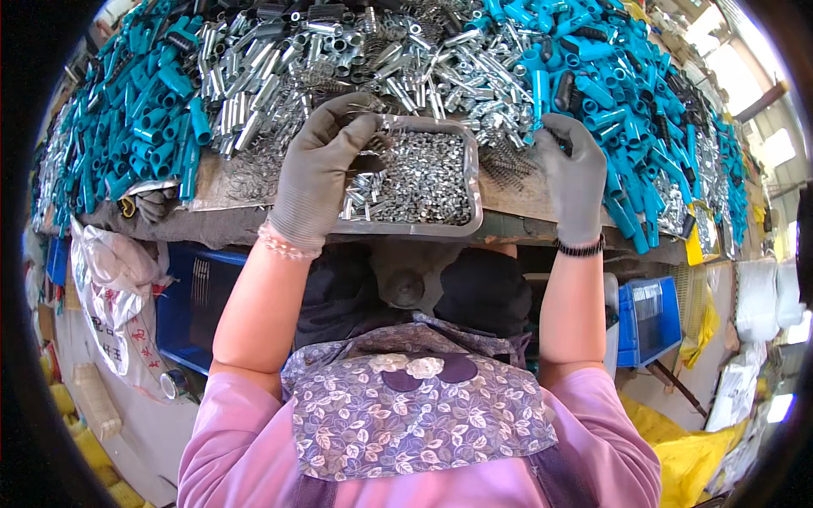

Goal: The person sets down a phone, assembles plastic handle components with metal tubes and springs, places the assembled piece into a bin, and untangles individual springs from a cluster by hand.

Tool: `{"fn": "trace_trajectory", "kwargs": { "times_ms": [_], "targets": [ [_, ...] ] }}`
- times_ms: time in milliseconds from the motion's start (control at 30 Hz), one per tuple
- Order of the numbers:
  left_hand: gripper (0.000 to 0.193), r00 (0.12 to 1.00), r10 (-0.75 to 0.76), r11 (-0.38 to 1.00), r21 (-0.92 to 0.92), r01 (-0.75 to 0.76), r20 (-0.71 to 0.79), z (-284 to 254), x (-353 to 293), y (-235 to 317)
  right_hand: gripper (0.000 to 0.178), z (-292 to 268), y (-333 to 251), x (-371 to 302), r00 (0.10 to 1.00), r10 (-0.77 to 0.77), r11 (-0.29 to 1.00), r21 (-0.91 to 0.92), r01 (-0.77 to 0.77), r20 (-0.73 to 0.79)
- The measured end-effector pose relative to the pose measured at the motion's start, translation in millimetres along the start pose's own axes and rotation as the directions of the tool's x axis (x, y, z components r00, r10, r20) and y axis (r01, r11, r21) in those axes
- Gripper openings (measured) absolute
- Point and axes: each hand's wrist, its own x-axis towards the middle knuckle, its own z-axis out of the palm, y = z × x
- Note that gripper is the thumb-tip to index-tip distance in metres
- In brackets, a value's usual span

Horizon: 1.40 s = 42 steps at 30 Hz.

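Note:
Both my hands wear grey gloves. My left hand point(320, 165) is over the left side of a grey plastic tray point(476, 190) filled with small metal pieces point(428, 173). Its thumb and forefinger come together by some thin dark wire springs point(334, 86); whatever lies in the pinch is too small to make out. Off to the right, my right hand point(576, 173) has its fingers curled toward the thumb, close to the teal plastic sleeves point(540, 89). What it grips, if anything, is hidden. More springs point(508, 168) lie on the bench between the tray and this hand.
Shiny metal tubes point(254, 76) are heaped behind the tray, between piles of teal plastic parts point(148, 127) at left and right. A spare grey glove point(154, 205) rests on the left bench edge. Blue crates point(190, 300) and a white bag point(118, 279) stand below.

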Motion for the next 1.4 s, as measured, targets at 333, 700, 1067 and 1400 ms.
{"fn": "trace_trajectory", "kwargs": {
  "times_ms": [333, 700, 1067, 1400],
  "targets": [
    [0.038, 0.992, -0.026, 0.998, -0.057, 0.033, 0.122, 26.4, -3.2, -16.6, 0.033, 47.1, -34.4, -53.5, 0.926, -0.059, 0.974, 0.224, -0.028, 0.372],
    [0.055, 0.955, -0.050, 0.996, -0.054, 0.069, 0.291, 4.4, -13.9, -6.8, 0.024, 59.3, -39.7, -58.9, 0.924, 0.148, 0.811, 0.491, -0.318, 0.353],
    [0.049, 0.953, 0.283, 0.922, 0.305, -0.238, -0.112, -38.4, -15.7, 48.3, 0.021, 22.8, 68.1, -12.0, 0.993, -0.111, 0.838, -0.534, 0.113, 0.037],
    [0.052, 0.800, 0.592, 0.135, 0.966, -0.221, 0.100, -138.8, 17.6, 27.9, 0.066, 107.6, -37.0, -17.4, 0.683, -0.281, 0.756, -0.282, 0.590, 0.675]
  ]
}}
